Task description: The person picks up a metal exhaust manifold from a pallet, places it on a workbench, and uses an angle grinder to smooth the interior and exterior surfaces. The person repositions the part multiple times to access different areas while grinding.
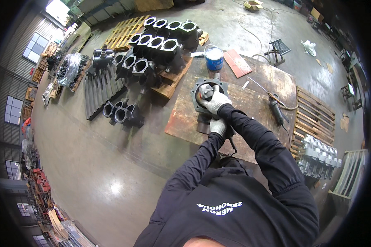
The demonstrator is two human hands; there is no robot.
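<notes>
A dark grey metal casting (196,105) with a square, bolt-holed flange around a round opening stands on the worktable. Over that opening is the grey head of an angle grinder (205,90). My right hand (217,102), in a pale work glove, is closed over the grinder's head. Lower down and nearer my body, my left hand (218,126), also gloved, is wrapped round what appears to be the grinder's body, which is mostly hidden. A black cord (233,145) runs from below it toward me. The grinder's contact with the casting is partly covered by my right hand.
A blue can (214,61) and a red board (238,64) lie beyond the casting on the worktable (259,127). To the right rests a corded power tool (275,110) with a long rod. Black castings (165,43) stand on pallets at left; a folding stool (278,48) is beyond.
</notes>
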